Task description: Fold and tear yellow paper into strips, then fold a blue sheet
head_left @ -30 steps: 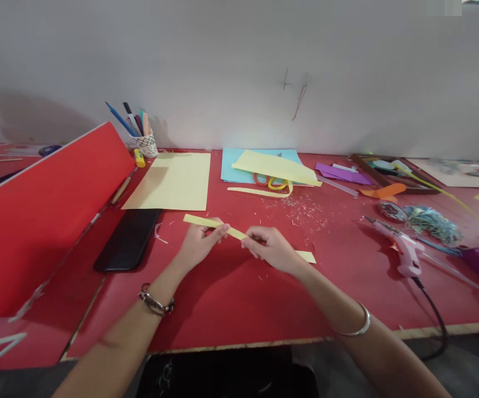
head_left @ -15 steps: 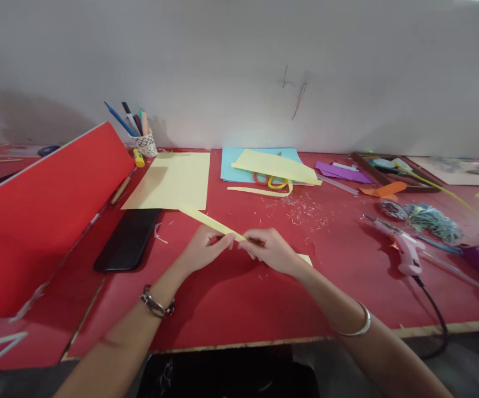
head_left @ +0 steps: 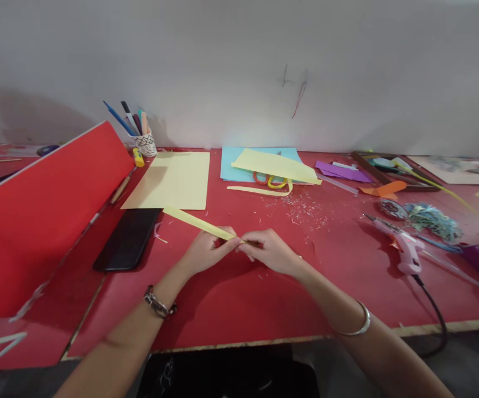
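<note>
A narrow strip of pale yellow paper (head_left: 198,223) slants from the upper left down into my fingers, above the red table (head_left: 231,309). My left hand (head_left: 208,249) pinches it between thumb and fingers near its lower right end. Close against it, my right hand (head_left: 268,251) is closed on the same strip's end, the fingertips of both hands almost meeting. What part of the strip lies inside my right fingers is hidden. Behind the strip's far end is a yellow paper sheet (head_left: 177,179), with a black phone (head_left: 128,240) just in front of that sheet.
On the left leans a large red board (head_left: 52,215), a pen cup (head_left: 145,143) behind it. Blue paper (head_left: 227,166), a folded yellow sheet (head_left: 275,165) and scissors (head_left: 276,182) lie at the back. A pink glue gun (head_left: 403,249) and its cord are at right.
The strip has shifted left and slid further through my fingers, so more of it sticks out on the left. Its end beyond my right wrist no longer shows. Both hands stay nearly in place.
</note>
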A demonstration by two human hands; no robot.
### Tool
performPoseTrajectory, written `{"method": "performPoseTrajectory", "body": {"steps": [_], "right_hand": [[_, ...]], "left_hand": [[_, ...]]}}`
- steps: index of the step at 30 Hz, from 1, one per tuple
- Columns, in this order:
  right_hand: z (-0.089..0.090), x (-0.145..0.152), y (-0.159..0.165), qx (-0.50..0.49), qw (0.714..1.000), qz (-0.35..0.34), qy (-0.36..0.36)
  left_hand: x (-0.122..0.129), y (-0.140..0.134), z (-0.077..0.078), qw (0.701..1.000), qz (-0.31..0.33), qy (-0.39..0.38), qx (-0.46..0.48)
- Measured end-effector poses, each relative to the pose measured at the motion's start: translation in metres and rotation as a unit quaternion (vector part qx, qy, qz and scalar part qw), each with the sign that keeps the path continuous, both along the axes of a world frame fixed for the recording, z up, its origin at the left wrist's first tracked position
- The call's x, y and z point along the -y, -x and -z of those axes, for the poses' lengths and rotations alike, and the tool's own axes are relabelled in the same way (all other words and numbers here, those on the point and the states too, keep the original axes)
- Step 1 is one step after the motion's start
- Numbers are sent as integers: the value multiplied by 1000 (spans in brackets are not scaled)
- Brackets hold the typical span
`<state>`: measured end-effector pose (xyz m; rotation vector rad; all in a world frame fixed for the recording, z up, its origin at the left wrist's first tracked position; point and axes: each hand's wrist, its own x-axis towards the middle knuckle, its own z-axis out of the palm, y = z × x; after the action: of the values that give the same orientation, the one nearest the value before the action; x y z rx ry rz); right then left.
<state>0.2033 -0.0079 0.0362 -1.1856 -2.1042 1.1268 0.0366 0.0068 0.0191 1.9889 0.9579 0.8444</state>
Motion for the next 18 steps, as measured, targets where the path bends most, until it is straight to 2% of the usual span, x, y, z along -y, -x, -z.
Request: {"method": "performPoseTrajectory", "body": {"steps": [11,18], "right_hand": [[2,-2,-1,-56,994,35,85],[1,-4,1,-73,991,73,87]], "left_hand": [[0,2,-4,995,-84,-55,23],[0,3,-3,983,-163,8,79]]}}
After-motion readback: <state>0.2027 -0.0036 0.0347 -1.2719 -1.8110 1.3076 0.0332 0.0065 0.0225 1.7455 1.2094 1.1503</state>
